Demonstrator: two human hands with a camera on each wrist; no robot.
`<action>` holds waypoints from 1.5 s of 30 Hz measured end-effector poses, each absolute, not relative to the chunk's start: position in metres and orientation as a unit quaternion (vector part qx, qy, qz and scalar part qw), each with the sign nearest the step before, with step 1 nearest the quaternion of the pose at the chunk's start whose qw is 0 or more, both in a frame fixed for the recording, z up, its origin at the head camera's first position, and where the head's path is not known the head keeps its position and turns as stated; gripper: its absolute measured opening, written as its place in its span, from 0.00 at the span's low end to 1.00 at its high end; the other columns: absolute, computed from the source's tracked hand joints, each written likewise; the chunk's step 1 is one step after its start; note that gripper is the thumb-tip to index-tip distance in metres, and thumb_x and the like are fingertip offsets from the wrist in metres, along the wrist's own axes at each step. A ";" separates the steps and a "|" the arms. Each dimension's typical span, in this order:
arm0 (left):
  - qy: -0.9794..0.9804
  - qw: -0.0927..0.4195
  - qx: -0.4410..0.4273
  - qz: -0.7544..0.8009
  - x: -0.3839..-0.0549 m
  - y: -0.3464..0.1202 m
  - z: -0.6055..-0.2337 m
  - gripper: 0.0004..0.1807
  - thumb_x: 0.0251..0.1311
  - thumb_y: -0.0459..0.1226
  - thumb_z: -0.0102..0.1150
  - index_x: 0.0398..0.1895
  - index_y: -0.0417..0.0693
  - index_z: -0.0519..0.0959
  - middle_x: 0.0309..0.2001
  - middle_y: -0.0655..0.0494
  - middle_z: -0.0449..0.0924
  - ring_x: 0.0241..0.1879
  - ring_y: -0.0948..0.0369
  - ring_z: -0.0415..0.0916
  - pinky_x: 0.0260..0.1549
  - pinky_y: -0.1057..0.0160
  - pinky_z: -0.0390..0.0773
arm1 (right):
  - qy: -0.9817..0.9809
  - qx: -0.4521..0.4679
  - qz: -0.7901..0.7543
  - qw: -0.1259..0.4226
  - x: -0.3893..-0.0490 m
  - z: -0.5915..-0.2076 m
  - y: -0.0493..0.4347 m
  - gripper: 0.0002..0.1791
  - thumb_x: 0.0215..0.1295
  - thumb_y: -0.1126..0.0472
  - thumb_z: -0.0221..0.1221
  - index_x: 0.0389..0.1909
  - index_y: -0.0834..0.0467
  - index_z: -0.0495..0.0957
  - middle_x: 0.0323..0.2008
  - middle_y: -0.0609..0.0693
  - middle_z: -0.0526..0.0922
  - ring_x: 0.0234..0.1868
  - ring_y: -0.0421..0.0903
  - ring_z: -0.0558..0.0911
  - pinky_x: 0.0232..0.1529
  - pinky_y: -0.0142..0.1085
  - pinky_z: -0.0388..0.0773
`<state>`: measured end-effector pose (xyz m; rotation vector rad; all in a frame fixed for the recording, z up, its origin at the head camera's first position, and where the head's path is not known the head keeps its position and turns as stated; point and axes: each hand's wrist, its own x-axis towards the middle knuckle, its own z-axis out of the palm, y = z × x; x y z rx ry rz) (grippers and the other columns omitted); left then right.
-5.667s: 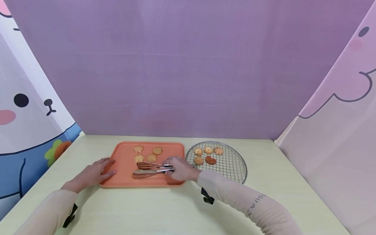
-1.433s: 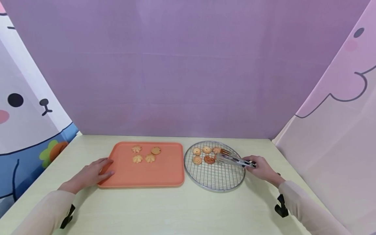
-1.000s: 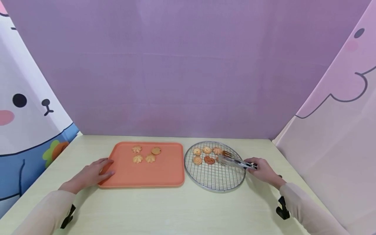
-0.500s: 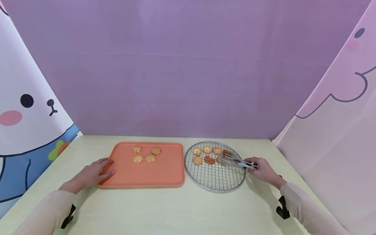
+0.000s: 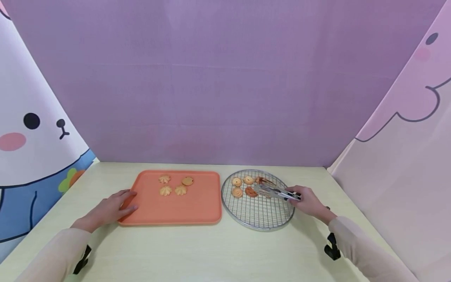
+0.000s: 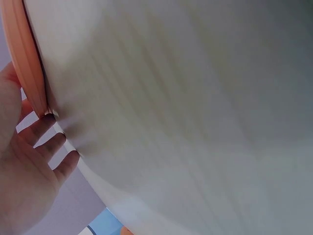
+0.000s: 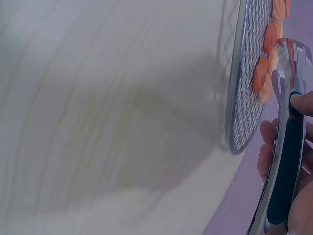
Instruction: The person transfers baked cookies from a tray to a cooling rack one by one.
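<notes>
My left hand point(image 5: 105, 211) lies at the left edge of an orange tray point(image 5: 197, 211), the thumb over its surface. In the left wrist view its fingers point(image 6: 63, 142) touch the table beside the tray rim point(image 6: 29, 54). Several cookies point(image 5: 181, 190) lie on the tray. My right hand point(image 5: 305, 200) grips metal tongs point(image 5: 278, 192) with dark handles point(image 7: 284, 171). Their slotted and flat ends are apart, over the right cookies on a round wire rack point(image 5: 258, 213). Beside the tips lie a brown pretzel-shaped cookie point(image 5: 251, 192) and several pale cookies point(image 5: 237, 192). The tongs partly cover other cookies.
The tray and rack stand side by side on a pale wooden table point(image 5: 211, 250). A purple cloth backdrop point(image 5: 225, 98) rises behind it, with printed cartoon panels at left point(image 5: 38, 164) and right point(image 5: 415, 156).
Since the earliest frame, my right hand has moved the tongs from tray to rack; the cookie at the tray's front is gone from there. In the last half second the tongs shifted slightly left.
</notes>
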<state>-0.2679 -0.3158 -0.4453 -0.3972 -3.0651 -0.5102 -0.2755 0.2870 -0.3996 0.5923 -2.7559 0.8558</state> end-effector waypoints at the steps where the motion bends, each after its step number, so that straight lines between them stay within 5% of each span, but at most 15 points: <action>1: -0.978 0.004 -0.126 -0.164 -0.268 -0.316 -0.445 0.39 0.55 0.57 0.54 0.60 0.37 0.65 0.59 0.30 0.63 0.56 0.34 0.62 0.48 0.33 0.67 | -0.931 0.203 0.290 0.095 -0.276 -0.400 0.284 0.19 0.48 0.74 0.60 0.45 0.73 0.76 0.36 0.62 0.82 0.26 0.38 0.72 0.23 0.26 0.70; 20: -0.978 -0.007 -0.125 -0.165 -0.271 -0.316 -0.444 0.38 0.55 0.56 0.55 0.60 0.37 0.65 0.59 0.30 0.63 0.56 0.34 0.62 0.48 0.33 0.67 | -0.926 0.263 0.262 0.067 -0.282 -0.398 0.224 0.20 0.51 0.72 0.60 0.48 0.68 0.77 0.43 0.61 0.81 0.28 0.40 0.74 0.25 0.28 0.70; 24: -0.978 -0.006 -0.128 -0.166 -0.271 -0.316 -0.444 0.38 0.56 0.55 0.55 0.60 0.36 0.65 0.59 0.30 0.63 0.56 0.34 0.62 0.48 0.34 0.67 | -0.932 0.258 0.243 0.071 -0.282 -0.394 0.211 0.20 0.52 0.69 0.61 0.49 0.65 0.77 0.44 0.59 0.81 0.21 0.36 0.70 0.22 0.27 0.67; 27: -0.978 -0.007 -0.127 -0.165 -0.272 -0.316 -0.444 0.38 0.56 0.56 0.54 0.61 0.37 0.65 0.59 0.30 0.63 0.56 0.34 0.62 0.48 0.34 0.67 | -0.933 0.250 0.253 0.058 -0.283 -0.390 0.202 0.21 0.53 0.68 0.60 0.50 0.64 0.76 0.42 0.57 0.81 0.14 0.35 0.63 0.16 0.26 0.62; 39: -0.977 -0.006 -0.135 -0.167 -0.273 -0.317 -0.444 0.37 0.56 0.55 0.54 0.60 0.37 0.65 0.59 0.30 0.64 0.56 0.34 0.62 0.49 0.33 0.66 | -0.918 0.298 0.257 0.046 -0.290 -0.388 0.169 0.21 0.52 0.70 0.59 0.50 0.66 0.76 0.35 0.52 0.79 0.22 0.37 0.67 0.18 0.26 0.67; 45: -0.977 -0.005 -0.136 -0.166 -0.274 -0.318 -0.445 0.37 0.56 0.55 0.54 0.60 0.37 0.65 0.59 0.30 0.63 0.57 0.34 0.62 0.49 0.33 0.66 | -0.921 0.289 0.259 0.030 -0.292 -0.387 0.148 0.21 0.53 0.69 0.60 0.51 0.63 0.76 0.37 0.52 0.81 0.16 0.35 0.65 0.12 0.24 0.63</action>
